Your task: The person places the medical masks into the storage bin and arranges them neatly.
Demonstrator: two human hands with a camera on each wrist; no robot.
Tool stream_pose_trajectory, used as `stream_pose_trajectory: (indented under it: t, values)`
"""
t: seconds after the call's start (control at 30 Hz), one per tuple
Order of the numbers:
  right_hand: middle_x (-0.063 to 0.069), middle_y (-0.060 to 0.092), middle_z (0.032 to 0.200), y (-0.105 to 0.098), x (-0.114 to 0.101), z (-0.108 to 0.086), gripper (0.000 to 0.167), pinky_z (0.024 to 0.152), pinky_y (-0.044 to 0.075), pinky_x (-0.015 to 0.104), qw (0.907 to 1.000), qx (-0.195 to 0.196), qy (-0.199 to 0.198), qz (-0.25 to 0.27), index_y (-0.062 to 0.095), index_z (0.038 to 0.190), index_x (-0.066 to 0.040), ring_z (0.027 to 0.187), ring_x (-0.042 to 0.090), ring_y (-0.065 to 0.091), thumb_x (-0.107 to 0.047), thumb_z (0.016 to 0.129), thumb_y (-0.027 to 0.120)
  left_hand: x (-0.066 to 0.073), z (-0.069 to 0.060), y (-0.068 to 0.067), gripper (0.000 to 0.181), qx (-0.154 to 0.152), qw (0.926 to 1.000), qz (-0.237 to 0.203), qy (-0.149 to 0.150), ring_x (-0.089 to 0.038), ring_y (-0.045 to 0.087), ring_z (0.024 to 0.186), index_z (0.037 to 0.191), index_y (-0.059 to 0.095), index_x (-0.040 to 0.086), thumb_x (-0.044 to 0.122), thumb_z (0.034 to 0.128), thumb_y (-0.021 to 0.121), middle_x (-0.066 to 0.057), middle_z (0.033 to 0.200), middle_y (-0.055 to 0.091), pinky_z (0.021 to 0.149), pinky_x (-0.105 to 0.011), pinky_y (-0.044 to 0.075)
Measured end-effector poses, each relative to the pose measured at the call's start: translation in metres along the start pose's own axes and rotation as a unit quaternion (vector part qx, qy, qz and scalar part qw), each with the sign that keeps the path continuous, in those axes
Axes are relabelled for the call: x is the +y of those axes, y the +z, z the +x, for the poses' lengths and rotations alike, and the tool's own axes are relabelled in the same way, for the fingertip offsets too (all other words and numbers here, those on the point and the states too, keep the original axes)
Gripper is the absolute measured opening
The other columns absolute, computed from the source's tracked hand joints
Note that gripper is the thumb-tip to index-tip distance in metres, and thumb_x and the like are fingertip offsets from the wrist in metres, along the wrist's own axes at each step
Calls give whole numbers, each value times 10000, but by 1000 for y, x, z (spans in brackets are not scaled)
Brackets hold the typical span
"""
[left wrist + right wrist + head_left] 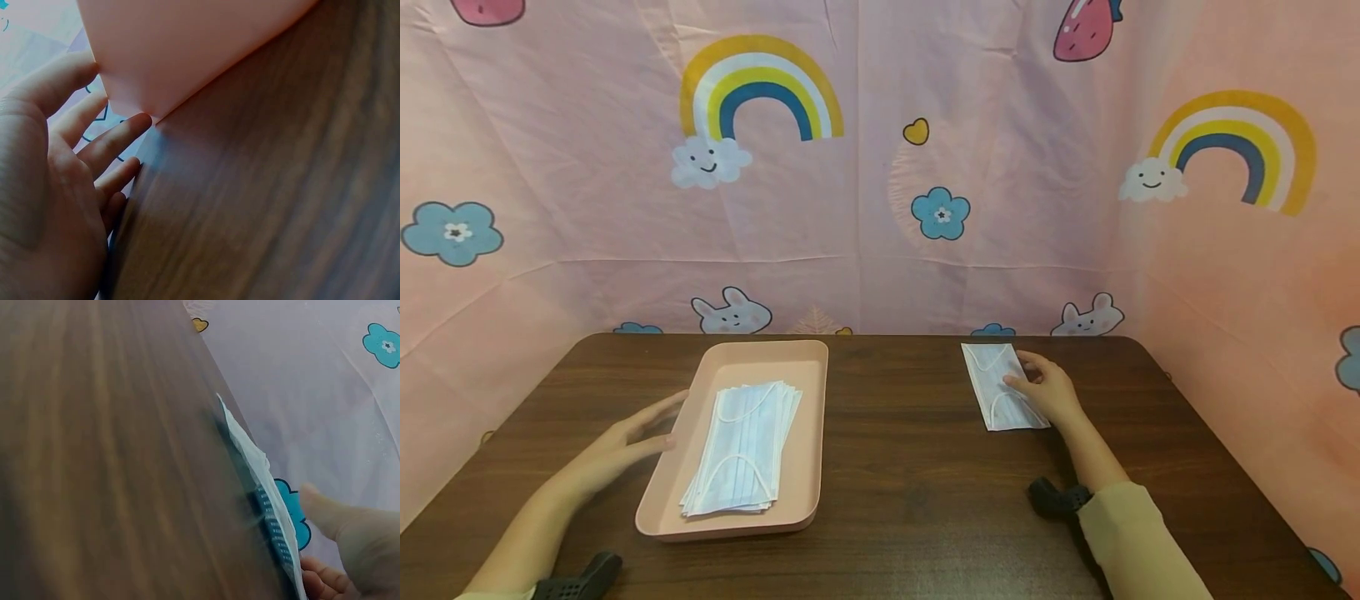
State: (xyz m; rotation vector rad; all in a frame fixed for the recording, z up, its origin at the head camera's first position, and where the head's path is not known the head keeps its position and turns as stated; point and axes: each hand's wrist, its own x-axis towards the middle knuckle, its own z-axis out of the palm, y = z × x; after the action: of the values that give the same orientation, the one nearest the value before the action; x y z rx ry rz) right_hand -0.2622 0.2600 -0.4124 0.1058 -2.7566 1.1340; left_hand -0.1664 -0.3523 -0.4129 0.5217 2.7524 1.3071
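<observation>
A peach tray (655, 500) on the table holds a fanned stack of pale blue face masks (745, 450) with white ear loops. At its left side is my left hand (613, 454), fingers loosely spread, fingertips at the wall; in the left wrist view they meet the tray (187, 50) near its corner. Far right, a face mask (992, 383) lies near the table's back edge. Over its right side is my right hand (1048, 392). The right wrist view shows the thumb (325, 509) apart from the mask (253, 456) and fingers beside its edge.
A dark brown wooden table (895, 500) runs back to a pink patterned cloth (880, 167) that hangs behind and at both sides. A dark blue strip with pale marks (275, 531) shows beneath the right mask's edge. Black wrist mounts (1056, 497) sit on both arms.
</observation>
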Motion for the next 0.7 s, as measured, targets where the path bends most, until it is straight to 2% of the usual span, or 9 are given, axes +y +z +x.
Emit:
stream_pose_trajectory:
  t: [0.13,0.37,0.53,0.7]
  values:
    - [282,556,1206,3,1,4,590,804,441,501,9998,-3,40,-204,502,1362,-20,995,387,546,-258,869,721,0,0,0,618,-39,10000,-7,-12,89,357,1179,1521,288,195,168,968,560,-181,1481,356,888,-280,407]
    - [285,575,1173,3,-4,7,569,889,392,569,9983,-27,133,-567,527,1331,-2,1070,437,520,-199,842,740,0,0,-1,612,-21,10000,-52,61,112,361,1167,1520,291,185,155,969,555,-196,1479,352,862,-191,395]
    - [264,590,1145,3,-10,6,536,906,386,563,9968,-72,345,-723,548,1315,1,1065,420,523,-187,848,731,0,1,-1,615,-47,9999,-92,103,113,351,1174,1521,287,176,143,967,554,-190,1486,343,864,-196,396]
    - [234,611,1081,2,-13,6,503,881,389,559,9965,-52,333,-765,569,1289,14,1002,391,538,-169,849,728,-1,1,0,615,-50,9999,-76,46,122,348,1166,1521,286,178,153,969,554,-180,1491,339,862,-195,395]
